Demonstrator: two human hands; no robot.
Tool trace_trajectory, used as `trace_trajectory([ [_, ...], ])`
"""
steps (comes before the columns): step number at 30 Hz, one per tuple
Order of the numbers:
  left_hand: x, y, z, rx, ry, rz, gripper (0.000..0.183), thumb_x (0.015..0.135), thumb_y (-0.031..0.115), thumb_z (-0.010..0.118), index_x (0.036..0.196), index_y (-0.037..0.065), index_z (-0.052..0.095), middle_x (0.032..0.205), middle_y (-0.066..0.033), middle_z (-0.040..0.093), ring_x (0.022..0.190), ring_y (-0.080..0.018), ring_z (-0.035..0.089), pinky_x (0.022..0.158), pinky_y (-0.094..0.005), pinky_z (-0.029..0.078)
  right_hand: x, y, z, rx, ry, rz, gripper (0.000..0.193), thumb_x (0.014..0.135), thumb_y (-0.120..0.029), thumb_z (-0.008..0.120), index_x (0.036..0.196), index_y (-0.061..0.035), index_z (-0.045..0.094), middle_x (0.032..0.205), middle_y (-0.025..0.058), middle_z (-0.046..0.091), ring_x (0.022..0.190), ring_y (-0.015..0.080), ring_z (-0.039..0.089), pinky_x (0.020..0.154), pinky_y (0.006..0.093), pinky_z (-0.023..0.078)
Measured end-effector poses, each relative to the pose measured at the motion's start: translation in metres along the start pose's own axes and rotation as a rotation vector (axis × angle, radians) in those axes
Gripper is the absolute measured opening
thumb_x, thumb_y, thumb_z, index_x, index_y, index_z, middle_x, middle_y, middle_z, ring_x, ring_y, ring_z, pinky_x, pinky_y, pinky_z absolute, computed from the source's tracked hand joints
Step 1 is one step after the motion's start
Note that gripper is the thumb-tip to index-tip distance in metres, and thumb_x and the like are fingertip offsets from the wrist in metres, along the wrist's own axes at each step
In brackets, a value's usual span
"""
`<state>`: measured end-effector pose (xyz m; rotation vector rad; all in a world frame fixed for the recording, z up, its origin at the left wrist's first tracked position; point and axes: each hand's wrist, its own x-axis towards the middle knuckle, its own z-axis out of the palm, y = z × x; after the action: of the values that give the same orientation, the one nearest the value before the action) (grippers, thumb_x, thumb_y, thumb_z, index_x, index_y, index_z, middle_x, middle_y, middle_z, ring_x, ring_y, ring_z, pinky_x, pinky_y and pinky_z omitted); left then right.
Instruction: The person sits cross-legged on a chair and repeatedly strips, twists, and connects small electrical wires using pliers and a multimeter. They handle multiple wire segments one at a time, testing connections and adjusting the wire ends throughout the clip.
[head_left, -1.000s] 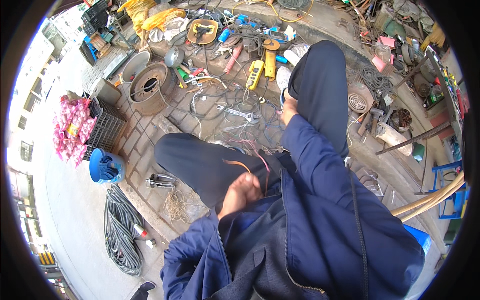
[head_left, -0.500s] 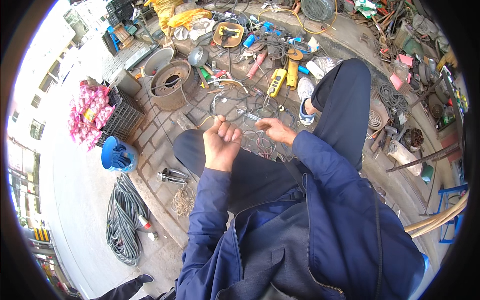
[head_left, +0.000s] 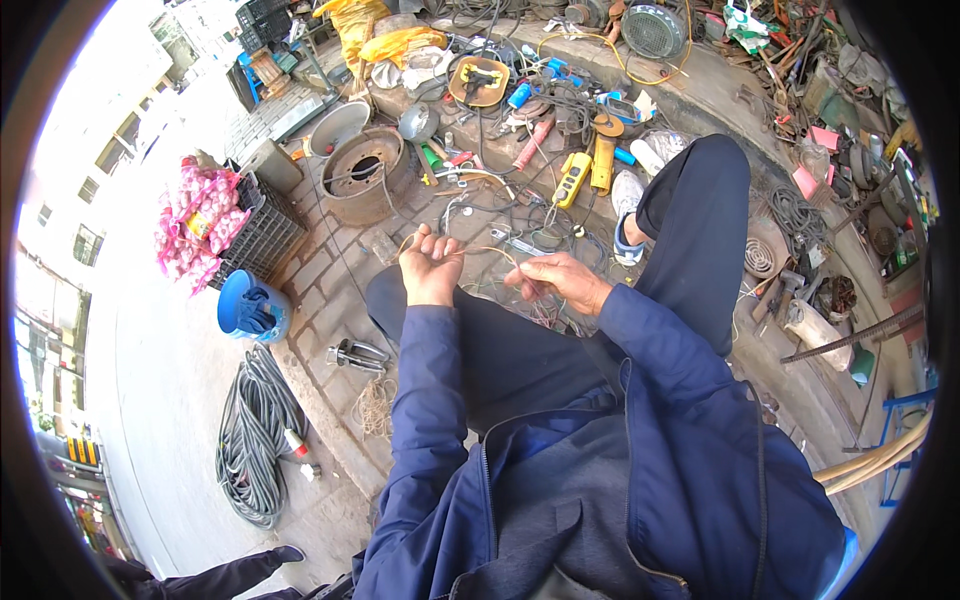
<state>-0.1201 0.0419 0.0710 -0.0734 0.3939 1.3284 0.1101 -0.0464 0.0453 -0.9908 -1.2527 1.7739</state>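
Pink mesh sack (head_left: 200, 225): filled with pale round bulbs and propped against a black plastic crate (head_left: 270, 232), at the far left of the paving.
Blue bucket (head_left: 232, 305): placed just in front of the crate, with dark blue cloth (head_left: 257, 312) bunched inside.
Dark cable (head_left: 245, 430): laid in a long loose coil on the ground, below the bucket; a red-and-white plug is seen at its right edge.
Metal puller (head_left: 357, 355): laid on the bricks, with a tangle of pale twine (head_left: 374, 408) near it.
Rusty wheel rim (head_left: 365, 205): rested on its side, beyond the knees.
Left hand (head_left: 432, 265): raised above the thigh, palm turned up, fingers curled inward; one end of the wire is gripped.
Thin wire (head_left: 486, 248): coppery, bowed in a shallow arch between the two hands, above the lap.
Right hand (head_left: 562, 282): nearly closed, the other end of the wire pinched between thumb and fingers.
Yellow control box (head_left: 572, 180): laid among tangled cables beyond the right hand, with a yellow angle grinder (head_left: 602, 165) just beside it.
Hammer (head_left: 786, 285): left on the ground at the right, near a bundle of dark wire (head_left: 795, 215).
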Motion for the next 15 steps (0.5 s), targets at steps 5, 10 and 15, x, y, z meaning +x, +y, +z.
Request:
trace_trajectory([
  [5,0.006,-0.004,-0.003,0.066,0.016,-0.018,0.018,0.100,0.017,0.042,0.089,0.010,0.053,0.057,0.0055,0.032,0.048,-0.0104,0.027,0.054,-0.0279,0.030,-0.001,0.007,0.010,-0.399,0.112,-0.042,0.032,0.093,-0.033,0.063,0.098,-0.0039,0.075,0.067,0.0015,0.062,0.062,0.0073,0.054,0.059,0.0241,0.043],
  [10,-0.025,-0.041,0.017,0.191,-0.084,-0.015,0.020,0.100,0.019,0.043,0.087,0.010,0.053,0.056,0.0048,0.030,0.049,-0.0111,0.027,0.055,-0.0284,0.030,0.015,0.017,0.016,-0.656,0.402,-0.057,0.021,0.091,-0.022,0.063,0.090,-0.0036,0.073,0.058,0.0015,0.057,0.053,0.0071,0.049,0.049,0.0249,0.036],
  [15,-0.059,-0.096,0.001,0.187,-0.225,-0.070,0.022,0.102,0.019,0.042,0.090,0.006,0.054,0.054,0.0020,0.032,0.049,-0.0122,0.030,0.055,-0.0297,0.033,0.009,-0.004,-0.013,0.237,0.408,0.132,0.014,0.095,-0.018,0.058,0.093,-0.0049,0.062,0.056,-0.0017,0.045,0.040,0.0056,0.033,0.038,0.0224,0.023],
])
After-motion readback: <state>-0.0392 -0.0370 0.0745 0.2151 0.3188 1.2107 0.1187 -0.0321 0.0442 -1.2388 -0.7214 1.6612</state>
